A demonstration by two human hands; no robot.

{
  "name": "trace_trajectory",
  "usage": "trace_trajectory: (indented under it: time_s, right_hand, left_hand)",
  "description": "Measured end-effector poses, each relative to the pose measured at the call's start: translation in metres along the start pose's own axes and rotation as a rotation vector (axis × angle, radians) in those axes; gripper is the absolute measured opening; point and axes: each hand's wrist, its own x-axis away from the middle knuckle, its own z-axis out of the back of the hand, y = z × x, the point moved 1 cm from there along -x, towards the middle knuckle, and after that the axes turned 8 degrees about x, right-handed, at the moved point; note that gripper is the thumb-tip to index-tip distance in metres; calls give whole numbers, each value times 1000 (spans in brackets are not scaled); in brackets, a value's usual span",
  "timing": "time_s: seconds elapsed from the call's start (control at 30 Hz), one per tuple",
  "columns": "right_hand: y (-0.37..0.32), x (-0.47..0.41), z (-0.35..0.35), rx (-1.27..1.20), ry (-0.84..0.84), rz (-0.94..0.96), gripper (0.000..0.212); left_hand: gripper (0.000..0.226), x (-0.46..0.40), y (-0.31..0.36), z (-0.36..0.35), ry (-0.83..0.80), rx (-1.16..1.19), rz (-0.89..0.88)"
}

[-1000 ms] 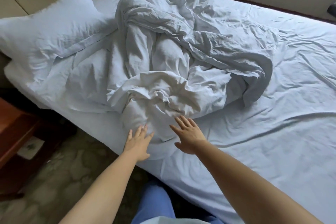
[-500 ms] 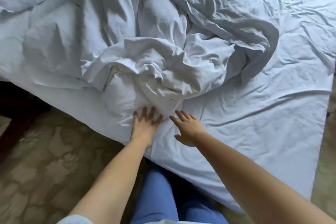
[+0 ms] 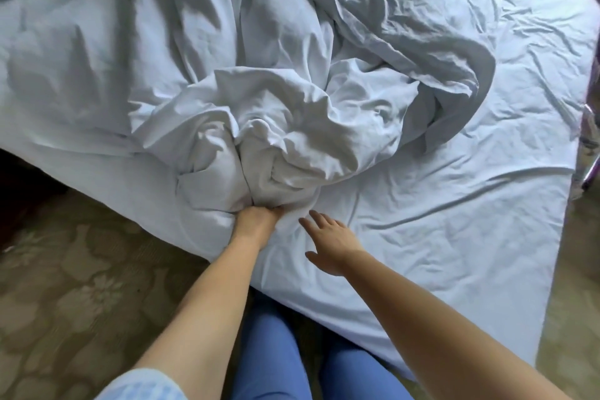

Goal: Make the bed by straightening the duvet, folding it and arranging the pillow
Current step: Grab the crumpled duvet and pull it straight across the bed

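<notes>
A tan carpet with a pale flower pattern is covering the floor beside the bed, soft daylight is falling across the wrinkled white sheet, and a dark shadowed gap is lying at the left

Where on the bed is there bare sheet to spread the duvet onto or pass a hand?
Bare sheet runs from the duvet heap to the mattress's right edge and near corner; the right hand hangs open over it. The middle and upper left are crowded with bunched duvet, whose near edge the left hand grips at the mattress edge.
</notes>
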Motion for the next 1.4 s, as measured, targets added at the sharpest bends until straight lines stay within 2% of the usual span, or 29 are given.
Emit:
trace_trajectory:
  time_s: [0.07,0.13,0.27,0.33,0.37,0.47,0.5,0.6,0.7,0.8,1.07,1.2,1.4]
  right_hand:
    - [2,8,2,23,14,13,77]
    - [6,17,5,29,58,13,85]
    - [19,43,10,-25,216,7,100]
    - [28,66,7,-58,251,37,99]
    - [34,80,4,-65,259,65,89]
    - [48,130,-8,21,318,124,33]
    - [51,146,-12,36,314,128,27]
    - [54,185,-17,67,281,135,30]
    - [50,216,-16,131,267,141,34]
    - [45,247,-17,134,254,128,35]
    - [67,345,-17,195,322,-41,37]
    - [62,376,-19,281,331,-64,42]
    - [78,413,-12,419,387,-31,51]
  left_hand:
    - [29,12,10,8,41,149,85]
    - [26,31,24,17,65,294,141]
    - [36,81,76,36,65,530,198]
    - [37,111,110,39,57,605,210]
    - [35,126,126,40,50,604,210]
    - [29,168,172,36,46,540,197]
    - [28,179,184,35,56,493,201]
    - [27,206,209,30,107,393,242]
    - [18,235,221,23,175,381,285]
    - [17,261,234,12,226,367,322]
    - [20,286,287,-5,357,354,130]
    - [27,298,295,-22,401,359,58]
    - [12,312,328,-27,464,356,39]
